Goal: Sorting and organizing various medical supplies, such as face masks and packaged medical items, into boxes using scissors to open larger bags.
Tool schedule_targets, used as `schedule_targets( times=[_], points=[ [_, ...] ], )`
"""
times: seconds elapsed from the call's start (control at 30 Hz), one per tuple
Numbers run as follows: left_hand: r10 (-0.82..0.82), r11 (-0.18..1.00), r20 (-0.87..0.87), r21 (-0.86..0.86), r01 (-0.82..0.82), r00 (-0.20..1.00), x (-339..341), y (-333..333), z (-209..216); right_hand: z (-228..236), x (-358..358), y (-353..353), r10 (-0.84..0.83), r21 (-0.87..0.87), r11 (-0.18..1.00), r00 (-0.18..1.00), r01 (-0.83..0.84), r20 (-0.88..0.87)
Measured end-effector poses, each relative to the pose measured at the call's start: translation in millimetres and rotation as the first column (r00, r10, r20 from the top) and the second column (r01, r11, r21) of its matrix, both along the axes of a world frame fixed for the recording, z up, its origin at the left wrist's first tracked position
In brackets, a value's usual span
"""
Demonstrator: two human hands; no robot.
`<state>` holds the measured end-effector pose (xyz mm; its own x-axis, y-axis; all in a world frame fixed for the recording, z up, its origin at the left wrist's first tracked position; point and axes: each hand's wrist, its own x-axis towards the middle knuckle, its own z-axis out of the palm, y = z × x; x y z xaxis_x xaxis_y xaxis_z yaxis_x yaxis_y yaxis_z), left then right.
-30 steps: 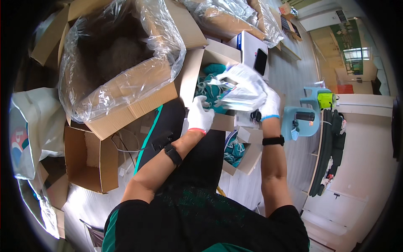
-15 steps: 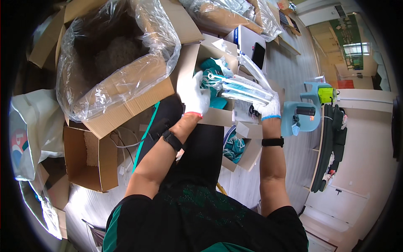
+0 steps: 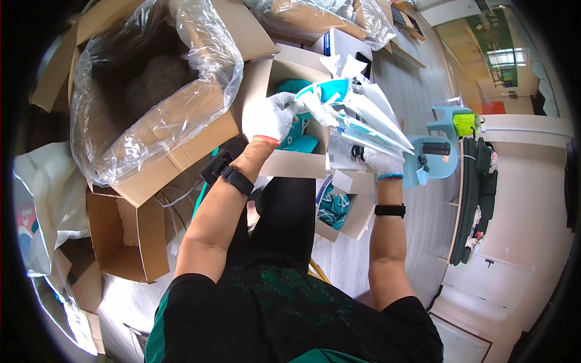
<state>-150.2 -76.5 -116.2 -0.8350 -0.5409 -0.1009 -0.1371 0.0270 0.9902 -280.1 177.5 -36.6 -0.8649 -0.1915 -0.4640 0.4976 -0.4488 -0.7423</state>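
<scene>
My left hand (image 3: 268,118), in a white knit glove with a red cuff, pinches the near end of a curved teal cloth piece (image 3: 333,91) with a white edge. My right hand (image 3: 384,161), gloved in white with a blue cuff, grips a fanned bunch of white and clear plastic bags (image 3: 378,115). The teal piece lies against the bags' far end; its exact kind is unclear. Below my left hand, an open cardboard box (image 3: 295,164) holds more teal cloth pieces (image 3: 301,144). The bags hide most of my right fingers.
A large carton (image 3: 175,158) lined with clear plastic stands at the left, a smaller open carton (image 3: 154,242) below it. Another small box (image 3: 361,209) of teal pieces sits near my knee. A light blue chair (image 3: 445,162) stands right; a white box (image 3: 339,45) lies beyond.
My left hand has gone from beside the box's teal pieces to pinching one raised piece with a white edge. The bags in my right hand have tilted and fanned out more.
</scene>
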Motion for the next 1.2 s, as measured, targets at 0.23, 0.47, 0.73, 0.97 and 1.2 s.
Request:
schedule_targets(
  times=[0.23,0.47,0.73,0.97,1.2],
  points=[
    [0.183,0.904,-0.08,-0.377,-0.2,0.98,-4,-3,-4,-29,-14,66,0.299,0.547,0.835,0.887,-0.063,-0.353],
    [-0.071,0.944,-0.327,-0.326,-0.042,0.942,6,15,65,-53,-29,93,0.678,0.945,0.302,0.668,0.126,-0.306],
    [-0.221,0.927,-0.2,0.259,0.27,0.954,14,15,50,-68,-27,83,0.695,0.91,0.385,0.6,0.155,-0.397],
    [-0.229,0.707,-0.298,0.604,0.369,0.927,20,18,31,-64,-13,75,0.503,0.683,0.729,0.71,-0.042,-0.493],
    [-0.325,0.873,-0.1,0.351,0.339,0.941,27,22,56,-62,10,63,0.255,0.198,0.961,0.895,-0.193,-0.366]
  ],
)
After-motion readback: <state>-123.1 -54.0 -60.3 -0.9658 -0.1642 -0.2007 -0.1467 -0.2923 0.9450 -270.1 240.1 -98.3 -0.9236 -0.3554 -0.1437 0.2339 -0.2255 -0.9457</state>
